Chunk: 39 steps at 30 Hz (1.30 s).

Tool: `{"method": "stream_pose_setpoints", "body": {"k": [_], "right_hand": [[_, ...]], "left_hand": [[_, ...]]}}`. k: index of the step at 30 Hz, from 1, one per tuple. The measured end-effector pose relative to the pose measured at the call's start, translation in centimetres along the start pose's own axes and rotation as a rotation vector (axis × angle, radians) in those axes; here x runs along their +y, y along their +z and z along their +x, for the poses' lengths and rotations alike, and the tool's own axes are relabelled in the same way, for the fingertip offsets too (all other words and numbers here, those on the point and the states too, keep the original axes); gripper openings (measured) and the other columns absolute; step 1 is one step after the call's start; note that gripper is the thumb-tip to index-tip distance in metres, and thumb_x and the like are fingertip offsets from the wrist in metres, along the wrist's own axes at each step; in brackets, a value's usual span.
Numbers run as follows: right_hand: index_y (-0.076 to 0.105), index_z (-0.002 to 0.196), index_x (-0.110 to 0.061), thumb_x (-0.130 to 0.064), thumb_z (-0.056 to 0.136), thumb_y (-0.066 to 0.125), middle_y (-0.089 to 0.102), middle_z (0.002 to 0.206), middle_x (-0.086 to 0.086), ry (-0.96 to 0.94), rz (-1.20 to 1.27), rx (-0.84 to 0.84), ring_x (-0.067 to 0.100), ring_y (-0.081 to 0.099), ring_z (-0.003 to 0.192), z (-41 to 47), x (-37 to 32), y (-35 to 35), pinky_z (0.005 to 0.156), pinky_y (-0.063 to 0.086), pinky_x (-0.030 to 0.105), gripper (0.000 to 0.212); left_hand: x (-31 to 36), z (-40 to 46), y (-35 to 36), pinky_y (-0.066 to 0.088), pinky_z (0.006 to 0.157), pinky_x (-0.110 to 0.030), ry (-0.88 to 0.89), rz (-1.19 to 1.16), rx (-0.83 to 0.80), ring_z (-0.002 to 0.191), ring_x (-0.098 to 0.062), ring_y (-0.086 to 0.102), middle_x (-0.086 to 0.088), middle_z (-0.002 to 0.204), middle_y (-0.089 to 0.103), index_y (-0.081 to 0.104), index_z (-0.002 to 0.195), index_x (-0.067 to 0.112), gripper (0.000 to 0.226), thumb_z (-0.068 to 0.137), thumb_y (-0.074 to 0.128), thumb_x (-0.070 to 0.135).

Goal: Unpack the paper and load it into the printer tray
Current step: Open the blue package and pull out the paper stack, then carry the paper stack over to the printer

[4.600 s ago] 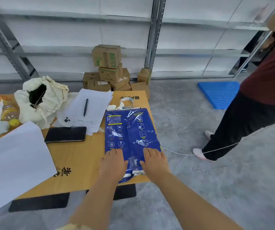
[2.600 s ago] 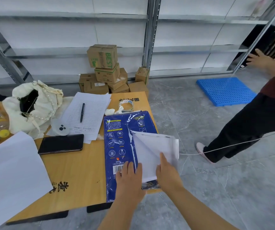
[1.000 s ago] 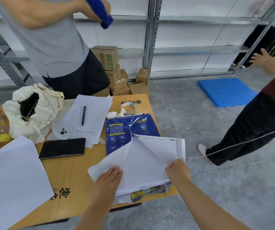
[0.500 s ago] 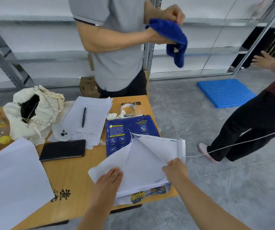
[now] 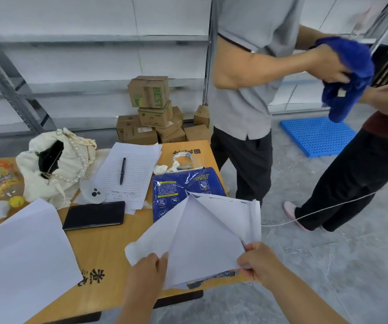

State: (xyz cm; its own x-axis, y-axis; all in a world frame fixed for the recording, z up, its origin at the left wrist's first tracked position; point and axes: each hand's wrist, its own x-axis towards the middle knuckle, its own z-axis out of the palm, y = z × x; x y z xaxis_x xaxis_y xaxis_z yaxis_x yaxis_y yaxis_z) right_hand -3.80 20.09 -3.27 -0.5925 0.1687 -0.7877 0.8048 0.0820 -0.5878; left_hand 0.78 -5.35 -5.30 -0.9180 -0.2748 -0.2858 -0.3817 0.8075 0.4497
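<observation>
A blue paper ream pack point(image 5: 183, 185) lies on the right end of the wooden table point(image 5: 101, 249), its far half still wrapped. The near half of the wrapper is torn open and its white inner flaps point(image 5: 202, 235) are folded outward to both sides. My left hand point(image 5: 149, 267) pinches the left flap near the table's front edge. My right hand point(image 5: 257, 260) pinches the right flap at the pack's near right corner. Whether bare sheets show under the flaps I cannot tell. No printer is in view.
Loose white sheets point(image 5: 22, 256) lie at the left front. A black phone point(image 5: 94, 215), lined paper with a pen point(image 5: 122, 170), a white bag point(image 5: 52, 164) and tape roll point(image 5: 183, 159) crowd the table. A person in grey point(image 5: 242, 94) holding a blue cloth point(image 5: 347, 76) stands at the far right corner.
Over the frames I tore the wrapper open and spread its flaps. In the last half second both hands curled onto the flap edges, and the person in grey stepped rightward.
</observation>
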Motion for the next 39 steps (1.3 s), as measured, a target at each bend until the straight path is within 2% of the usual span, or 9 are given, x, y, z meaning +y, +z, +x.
{"method": "stream_pose_setpoints", "body": {"k": [5,9,13,17,22,25,32,36,39], "right_hand": [[0.059,0.113,-0.003,0.014,0.074,0.049,0.067,0.089,0.015,0.077,-0.13,-0.207,0.026,0.07,0.067,-1.1,0.6,-1.4,0.048,0.05,0.02,0.044],[0.058,0.115,-0.008,0.016,0.077,0.046,0.071,0.095,0.012,0.115,-0.114,-0.324,0.023,0.073,0.066,-1.6,0.2,-2.7,0.06,0.056,0.026,0.047],[0.057,0.118,-0.009,0.014,0.079,0.046,0.07,0.109,0.015,0.139,-0.188,-0.337,0.025,0.073,0.074,-1.7,-0.5,-2.7,0.064,0.058,0.031,0.046],[0.055,0.114,0.0,0.014,0.084,0.043,0.067,0.101,0.016,0.13,-0.15,-0.299,0.027,0.068,0.077,-1.8,-0.9,-2.4,0.051,0.057,0.03,0.036],[0.053,0.108,0.004,0.012,0.088,0.043,0.063,0.102,0.02,0.093,-0.04,-0.2,0.029,0.063,0.075,-2.3,-1.3,-1.6,0.037,0.054,0.03,0.024],[0.054,0.098,0.004,0.015,0.087,0.044,0.062,0.09,0.017,0.061,-0.047,-0.183,0.031,0.063,0.078,-2.6,-1.6,-2.1,0.04,0.057,0.037,0.018],[0.052,0.11,0.004,0.016,0.085,0.043,0.061,0.112,0.021,0.025,-0.07,-0.19,0.034,0.063,0.087,-4.0,-1.7,-3.4,0.041,0.056,0.034,0.029],[0.053,0.087,0.0,0.016,0.086,0.043,0.059,0.087,0.014,0.014,-0.095,-0.189,0.028,0.06,0.074,-7.1,-1.2,-4.1,0.038,0.054,0.029,0.02],[0.053,0.085,0.001,0.017,0.086,0.043,0.058,0.083,0.015,-0.01,-0.115,-0.18,0.028,0.06,0.069,-9.9,-1.1,-4.6,0.04,0.053,0.03,0.019]], "left_hand": [[1.1,-1.0,0.0,0.047,0.077,-0.028,-0.189,0.066,-0.186,0.084,-0.019,0.057,-0.003,0.092,0.061,0.058,0.104,0.013,0.045,0.096,0.029,0.047],[2.4,-2.3,0.0,0.052,0.088,-0.032,-0.412,-0.172,-0.295,0.103,-0.026,0.062,-0.012,0.119,0.062,0.055,0.118,0.006,0.047,0.095,0.039,0.043],[2.9,-2.2,-0.2,0.052,0.046,-0.034,-0.696,-0.837,-0.307,0.098,-0.036,0.059,-0.019,0.115,0.057,0.051,0.112,0.0,0.029,0.084,0.059,0.007],[3.6,-1.9,-1.7,0.048,0.049,-0.039,-0.713,-0.862,-0.288,0.096,-0.034,0.051,-0.016,0.102,0.051,0.046,0.102,-0.002,0.019,0.086,0.056,-0.006],[3.9,-2.2,-2.3,0.058,0.064,-0.045,-0.68,-0.856,-0.305,0.107,-0.039,0.058,-0.021,0.116,0.057,0.051,0.113,-0.007,0.03,0.083,0.056,-0.008],[4.2,-3.3,-2.5,0.059,0.061,-0.041,-0.69,-0.925,-0.297,0.098,-0.035,0.061,-0.018,0.115,0.057,0.051,0.114,-0.004,0.032,0.083,0.057,-0.008],[5.1,-6.9,-3.5,0.057,0.051,-0.035,-0.684,-1.041,-0.254,0.077,-0.025,0.057,-0.012,0.098,0.056,0.05,0.112,0.001,0.032,0.084,0.056,-0.012],[6.1,-10.0,-5.1,0.056,0.062,-0.035,-0.673,-1.031,-0.285,0.088,-0.028,0.057,-0.01,0.088,0.054,0.052,0.109,0.001,0.027,0.086,0.052,-0.014],[6.6,-12.3,-6.6,0.057,0.058,-0.034,-0.631,-0.994,-0.292,0.096,-0.03,0.059,-0.012,0.094,0.056,0.053,0.109,-0.001,0.026,0.086,0.05,-0.014]]}}
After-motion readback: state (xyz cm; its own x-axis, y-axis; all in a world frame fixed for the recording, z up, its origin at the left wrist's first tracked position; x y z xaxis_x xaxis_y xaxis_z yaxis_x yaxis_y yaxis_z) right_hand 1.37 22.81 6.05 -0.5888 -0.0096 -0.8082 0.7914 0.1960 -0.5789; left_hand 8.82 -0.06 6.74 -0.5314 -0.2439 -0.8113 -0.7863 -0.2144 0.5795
